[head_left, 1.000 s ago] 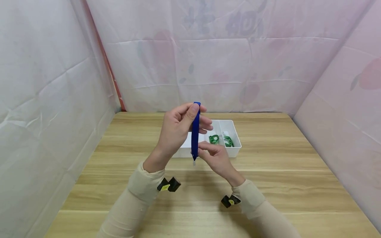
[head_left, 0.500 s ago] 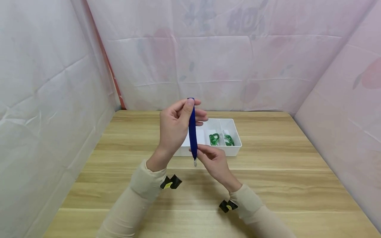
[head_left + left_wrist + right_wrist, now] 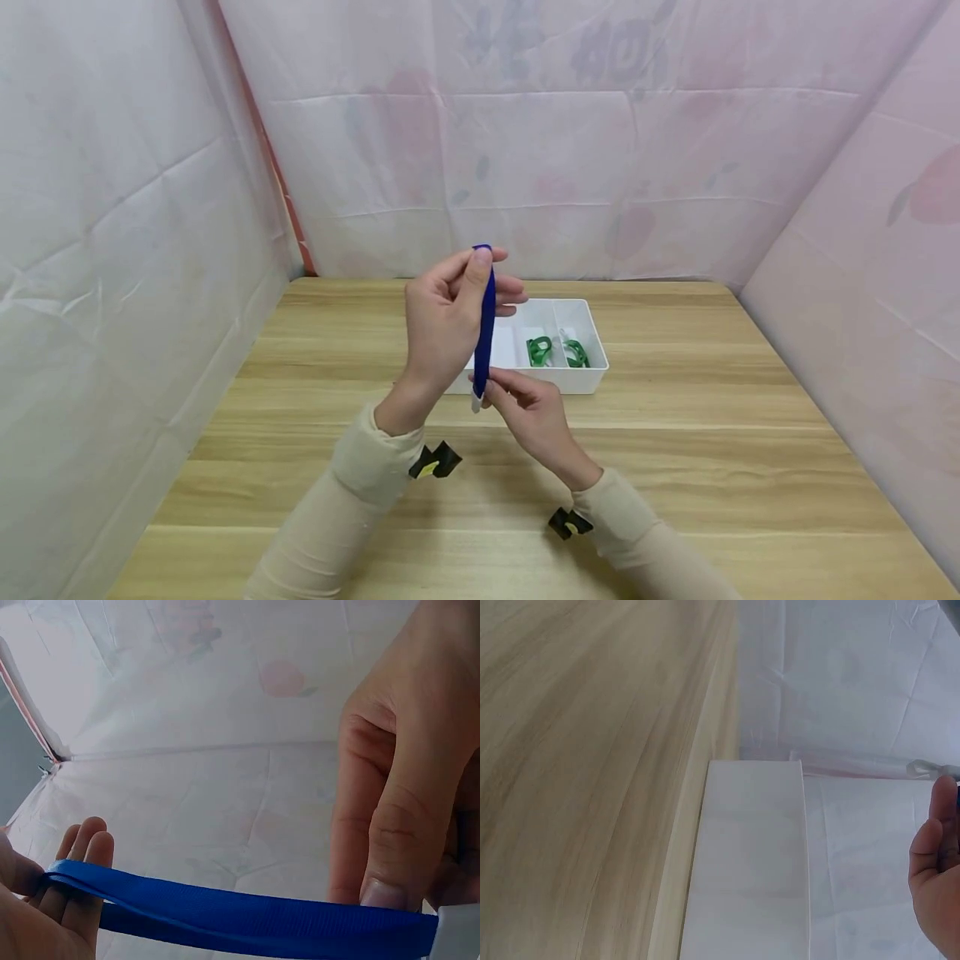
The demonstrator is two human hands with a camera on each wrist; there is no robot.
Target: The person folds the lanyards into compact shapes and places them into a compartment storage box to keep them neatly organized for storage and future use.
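A blue strap hangs taut, both hands' fingers pinching it: left hand top, right hand its white-tipped bottom; the tip is partly hidden.

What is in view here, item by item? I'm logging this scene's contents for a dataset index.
Blue strap: one, dark blue with a white end piece, held upright between both hands above the table.
White tray: one, white with compartments, on the table behind the hands.
Green items: two, green, in the tray's middle and right compartments; too small to identify.
Table: one, light wood grain.
Cloth backdrop: white with faint pink print, on three sides.
Wrist cameras: two, black with yellow marks, one below each wrist.
Left hand: pinches the strap's top end.
Right hand: pinches the strap's lower end.
Sleeves: two, beige.
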